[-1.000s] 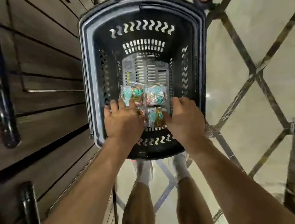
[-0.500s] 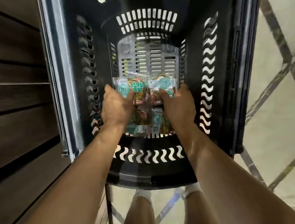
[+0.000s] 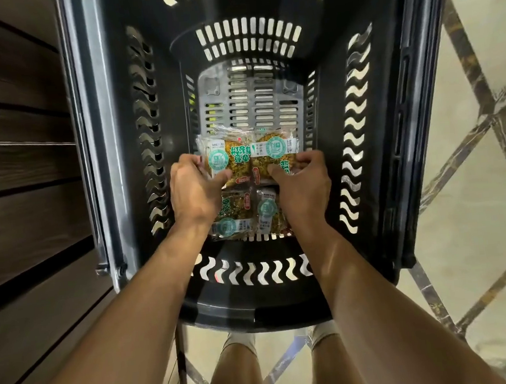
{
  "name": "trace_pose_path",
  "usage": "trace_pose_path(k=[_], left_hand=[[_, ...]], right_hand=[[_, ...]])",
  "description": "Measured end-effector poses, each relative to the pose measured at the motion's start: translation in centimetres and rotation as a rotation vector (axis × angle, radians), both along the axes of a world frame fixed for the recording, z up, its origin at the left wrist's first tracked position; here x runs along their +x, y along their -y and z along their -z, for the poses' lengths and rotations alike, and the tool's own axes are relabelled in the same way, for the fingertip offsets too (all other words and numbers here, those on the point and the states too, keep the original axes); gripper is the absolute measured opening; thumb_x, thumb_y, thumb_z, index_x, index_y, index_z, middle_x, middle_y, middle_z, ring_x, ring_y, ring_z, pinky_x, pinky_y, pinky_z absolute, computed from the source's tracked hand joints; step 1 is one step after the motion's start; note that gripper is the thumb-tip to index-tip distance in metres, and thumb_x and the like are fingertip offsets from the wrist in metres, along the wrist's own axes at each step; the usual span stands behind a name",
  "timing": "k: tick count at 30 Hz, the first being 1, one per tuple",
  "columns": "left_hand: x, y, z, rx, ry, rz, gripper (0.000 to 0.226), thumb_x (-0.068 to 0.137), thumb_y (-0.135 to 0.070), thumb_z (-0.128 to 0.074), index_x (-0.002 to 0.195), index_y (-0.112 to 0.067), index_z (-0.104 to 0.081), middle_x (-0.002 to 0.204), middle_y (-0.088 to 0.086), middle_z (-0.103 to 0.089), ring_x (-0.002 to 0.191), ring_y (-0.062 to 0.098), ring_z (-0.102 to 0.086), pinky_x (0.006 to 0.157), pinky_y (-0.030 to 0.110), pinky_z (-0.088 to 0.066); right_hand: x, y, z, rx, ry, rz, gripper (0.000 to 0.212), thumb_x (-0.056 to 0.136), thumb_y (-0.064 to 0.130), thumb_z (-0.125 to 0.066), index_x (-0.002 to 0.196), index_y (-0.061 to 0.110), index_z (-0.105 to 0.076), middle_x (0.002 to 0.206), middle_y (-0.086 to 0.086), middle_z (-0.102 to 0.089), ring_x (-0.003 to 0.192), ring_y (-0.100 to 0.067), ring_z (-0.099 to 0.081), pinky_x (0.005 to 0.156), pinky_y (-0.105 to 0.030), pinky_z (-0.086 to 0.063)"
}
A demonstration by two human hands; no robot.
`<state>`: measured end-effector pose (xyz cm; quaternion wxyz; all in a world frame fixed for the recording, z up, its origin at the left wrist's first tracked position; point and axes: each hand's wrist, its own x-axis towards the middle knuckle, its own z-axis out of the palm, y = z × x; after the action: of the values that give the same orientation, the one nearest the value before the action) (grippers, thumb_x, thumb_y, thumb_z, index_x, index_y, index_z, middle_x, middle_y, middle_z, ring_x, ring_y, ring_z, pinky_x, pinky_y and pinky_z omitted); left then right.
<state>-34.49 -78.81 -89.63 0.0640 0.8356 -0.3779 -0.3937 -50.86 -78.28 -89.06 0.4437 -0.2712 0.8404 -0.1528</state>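
A deep black plastic shopping basket (image 3: 363, 139) with slotted walls stands below me on the floor. On its grey slotted bottom lie several clear snack packets with green round labels. My left hand (image 3: 193, 191) pinches the upper left packet (image 3: 230, 160) by its left edge, thumb on top. My right hand (image 3: 303, 184) grips the upper right packet (image 3: 276, 153) from its right side, thumb on its face. Two more packets (image 3: 244, 214) lie under and between my wrists, partly hidden.
Dark wooden slatted panelling (image 3: 21, 181) runs along the left, close to the basket's grey rim (image 3: 103, 143). Pale floor with dark diagonal lines (image 3: 473, 172) spreads to the right. My legs and white socks (image 3: 240, 343) show below the basket.
The view has dropped closer into the basket. Both hands went from the near rim down to the bottom and now hold the two far packets.
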Motion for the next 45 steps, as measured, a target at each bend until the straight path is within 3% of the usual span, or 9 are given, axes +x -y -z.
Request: trace_pose_path(k=[6,12,19,23,27,32,36,39,45], left_hand=[[0.0,-0.4,-2.9,-0.049,-0.283,-0.275,0.04,0.082,-0.01,-0.087,0.098,-0.019,-0.052,0.076,-0.01,-0.048,0.061,0.0,-0.053,0.074,0.012,-0.054],[1.1,-1.1,-10.6,-0.126,-0.473,-0.451,0.035,0.086,-0.005,-0.082,0.098,-0.017,-0.051,0.068,-0.013,-0.062,0.089,0.02,-0.073,0.088,0.035,-0.061],[0.4,-0.6,-25.7,-0.192,-0.649,-0.557,0.021,0.091,-0.008,-0.078,0.101,-0.006,-0.059,0.109,0.013,-0.076,0.104,0.032,-0.075,0.086,0.044,-0.062],[-1.1,-0.5,-37.3,-0.266,-0.703,-0.578,0.021,0.092,-0.007,-0.076,0.088,-0.013,-0.057,0.085,0.004,-0.07,0.063,0.013,-0.066,0.055,0.025,-0.054],[-2.4,-1.1,-48.4,-0.289,-0.786,-0.573,0.028,0.088,-0.014,-0.082,0.072,-0.027,-0.063,0.091,0.008,-0.077,0.086,0.037,-0.073,0.083,0.048,-0.059],[-3.5,-2.1,-60.0,-0.333,-0.94,-0.651,0.02,0.087,-0.017,-0.085,0.081,-0.024,-0.067,0.122,0.02,-0.073,0.119,0.046,-0.067,0.107,0.061,-0.05],[-2.9,-3.9,-66.8,-0.4,-0.948,-0.699,0.072,0.083,-0.024,-0.088,0.143,-0.003,-0.054,0.136,0.016,-0.068,0.108,0.032,-0.073,0.09,0.048,-0.061],[-1.7,-6.0,-71.1,-0.509,-0.948,-0.756,0.097,0.067,-0.033,-0.099,0.146,-0.001,-0.052,0.147,0.015,-0.059,0.118,0.032,-0.07,0.089,0.044,-0.062],[1.6,-12.0,-78.2,-0.769,-0.881,-0.941,0.03,0.088,-0.013,-0.078,0.111,-0.019,-0.059,0.111,-0.001,-0.067,0.068,0.012,-0.064,0.057,0.026,-0.053]], right_hand=[[0.1,-0.3,-2.7,-0.024,0.25,0.166,0.052,0.087,0.022,-0.085,0.132,0.012,-0.062,0.124,0.004,-0.064,0.113,-0.015,-0.066,0.097,-0.029,-0.056],[-0.5,0.0,-9.4,-0.027,0.507,0.266,0.033,0.092,0.014,-0.076,0.121,0.002,-0.066,0.112,-0.014,-0.076,0.1,-0.029,-0.076,0.091,-0.039,-0.061],[-2.4,0.5,-24.7,-0.029,0.619,0.334,0.078,0.068,0.045,-0.089,0.136,0.019,-0.06,0.134,-0.004,-0.068,0.12,-0.025,-0.067,0.106,-0.051,-0.05],[-4.7,0.7,-36.0,-0.074,0.725,0.319,0.025,0.093,0.012,-0.075,0.117,0.013,-0.065,0.117,-0.006,-0.075,0.104,-0.022,-0.074,0.095,-0.043,-0.058],[-6.6,1.6,-46.9,-0.155,0.74,0.252,0.068,0.079,0.026,-0.086,0.14,0.01,-0.058,0.134,-0.012,-0.068,0.117,-0.031,-0.07,0.101,-0.048,-0.058],[-9.3,3.0,-58.8,-0.234,0.78,0.158,0.042,0.095,0.014,-0.073,0.135,0.009,-0.061,0.134,-0.017,-0.068,0.116,-0.032,-0.069,0.089,-0.041,-0.061],[-9.6,3.4,-66.6,-0.273,0.807,0.041,0.037,0.095,0.017,-0.074,0.129,0.009,-0.063,0.13,-0.02,-0.069,0.105,-0.026,-0.07,0.073,-0.032,-0.058],[-8.2,3.4,-70.7,-0.267,0.864,-0.043,0.03,0.095,0.013,-0.075,0.123,0.011,-0.063,0.133,-0.015,-0.067,0.11,-0.025,-0.071,0.082,-0.035,-0.059],[-1.5,3.0,-76.9,-0.218,0.993,-0.217,0.064,0.083,0.015,-0.085,0.138,0.012,-0.052,0.134,-0.006,-0.067,0.122,-0.027,-0.066,0.103,-0.045,-0.056]])
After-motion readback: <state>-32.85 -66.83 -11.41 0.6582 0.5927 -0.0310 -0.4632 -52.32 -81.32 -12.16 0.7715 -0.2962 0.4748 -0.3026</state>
